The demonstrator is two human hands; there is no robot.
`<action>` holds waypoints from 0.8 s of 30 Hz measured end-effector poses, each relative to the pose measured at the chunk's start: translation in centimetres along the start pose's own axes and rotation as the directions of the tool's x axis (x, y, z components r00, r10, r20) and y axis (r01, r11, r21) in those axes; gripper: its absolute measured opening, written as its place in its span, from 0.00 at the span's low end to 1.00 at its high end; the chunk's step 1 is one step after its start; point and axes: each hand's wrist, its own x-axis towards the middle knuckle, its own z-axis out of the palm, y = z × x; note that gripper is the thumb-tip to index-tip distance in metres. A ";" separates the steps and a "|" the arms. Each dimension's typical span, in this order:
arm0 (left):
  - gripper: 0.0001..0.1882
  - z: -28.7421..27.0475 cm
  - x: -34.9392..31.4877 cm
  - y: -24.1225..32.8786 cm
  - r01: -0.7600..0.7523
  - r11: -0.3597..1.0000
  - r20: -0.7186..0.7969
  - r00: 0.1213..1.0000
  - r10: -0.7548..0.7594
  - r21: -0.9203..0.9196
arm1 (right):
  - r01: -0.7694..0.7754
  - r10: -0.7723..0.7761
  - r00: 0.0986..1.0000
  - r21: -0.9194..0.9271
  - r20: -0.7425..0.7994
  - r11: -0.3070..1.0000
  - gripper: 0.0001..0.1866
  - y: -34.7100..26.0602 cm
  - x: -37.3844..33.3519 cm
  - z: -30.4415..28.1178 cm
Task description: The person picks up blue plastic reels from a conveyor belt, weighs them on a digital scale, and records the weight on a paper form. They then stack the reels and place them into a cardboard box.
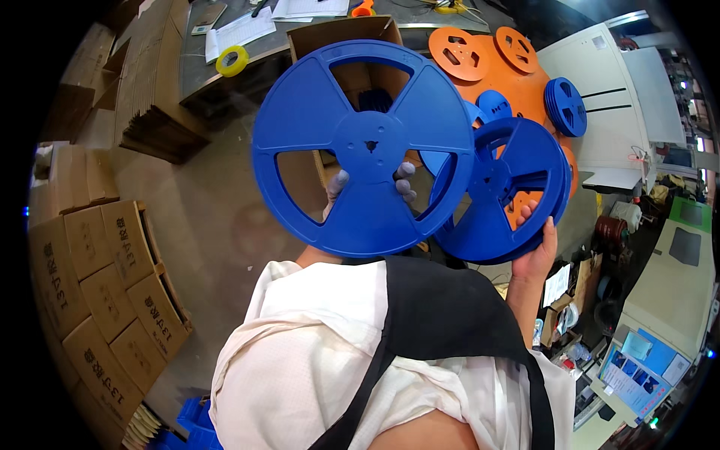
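Note:
A large blue plastic reel (pixel 371 191) with wide cut-out windows is held up in front of me, its flat face toward my view. My left hand (pixel 405 182) grips it from behind; grey-covered fingertips curl through two windows, and the palm is hidden by the hub. To the right, my right hand (pixel 535 247) holds the lower right rim of several stacked blue reels (pixel 517 187), tilted and partly behind the first reel. Beyond the large reel stands an open cardboard box (pixel 349 31), with blue reel parts (pixel 375 100) inside.
An orange round-topped stand (pixel 480 88) carries orange discs (pixel 457 52) and a small blue reel stack (pixel 565 106). A grey table (pixel 259 41) holds papers and yellow tape (pixel 232 61). Stacked cartons (pixel 109 300) and flattened cardboard (pixel 154 82) line the left; machines (pixel 667 277) stand right.

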 end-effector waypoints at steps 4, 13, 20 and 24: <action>0.39 0.1 -0.2 -0.1 0.019 0.999 0.045 0.999 -0.017 -0.043 | 0.003 -0.002 1.000 0.078 -0.004 0.997 0.22 -0.3 0.0 -1.3; 0.39 -1.3 0.3 1.8 -0.024 1.000 -0.043 0.999 0.024 -0.014 | -0.123 -0.017 0.975 0.603 0.221 0.788 0.25 -1.9 0.8 -6.4; 0.36 -3.6 1.2 3.5 -0.077 0.983 -0.207 0.972 0.111 0.167 | -0.192 -0.105 0.951 0.821 0.291 0.538 0.26 -2.8 0.9 -7.1; 0.34 -4.9 1.0 4.2 -0.083 0.953 -0.281 0.945 0.168 0.290 | -0.171 -0.109 0.956 0.816 0.273 0.552 0.25 -3.6 1.2 -6.2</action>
